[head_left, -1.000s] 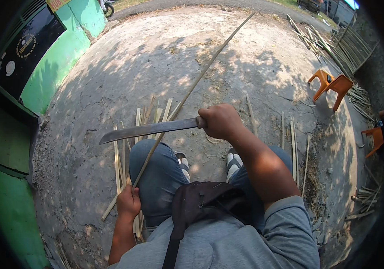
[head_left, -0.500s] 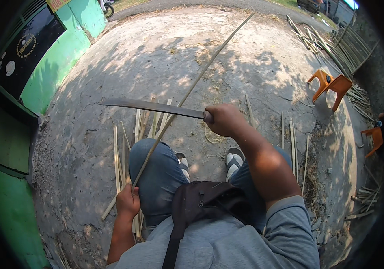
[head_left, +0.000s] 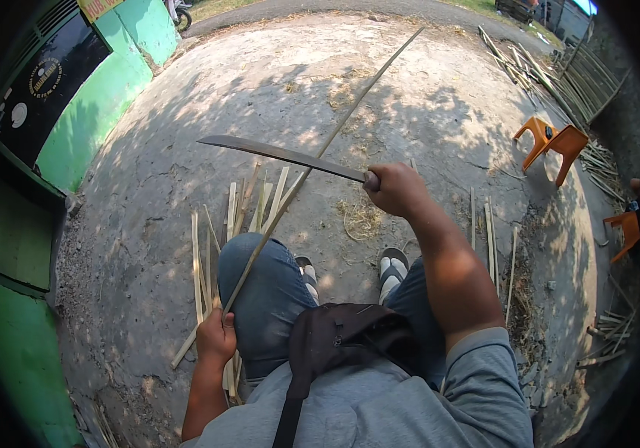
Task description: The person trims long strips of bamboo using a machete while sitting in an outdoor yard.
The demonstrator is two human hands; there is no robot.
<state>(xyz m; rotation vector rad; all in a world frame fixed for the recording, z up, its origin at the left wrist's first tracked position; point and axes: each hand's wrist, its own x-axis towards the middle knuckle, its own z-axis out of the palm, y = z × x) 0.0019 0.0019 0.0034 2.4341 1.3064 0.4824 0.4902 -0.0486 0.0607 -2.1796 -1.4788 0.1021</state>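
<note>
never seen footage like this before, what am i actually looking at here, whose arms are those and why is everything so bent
This is one picture from a wide fisheye camera worn on a person's head, looking down at their own hands. That lens bends straight edges near the rim. There is no machine here, only two bare hands.

The right hand grips the handle of a long knife, its blade pointing to the left. The left hand holds the near end of a long thin bamboo strip, which runs over the left knee and far across the ground. The blade crosses the strip.

Cut bamboo slats lie on the concrete ground by the feet. An orange plastic chair stands to the right, and a green wall is on the left.
</note>
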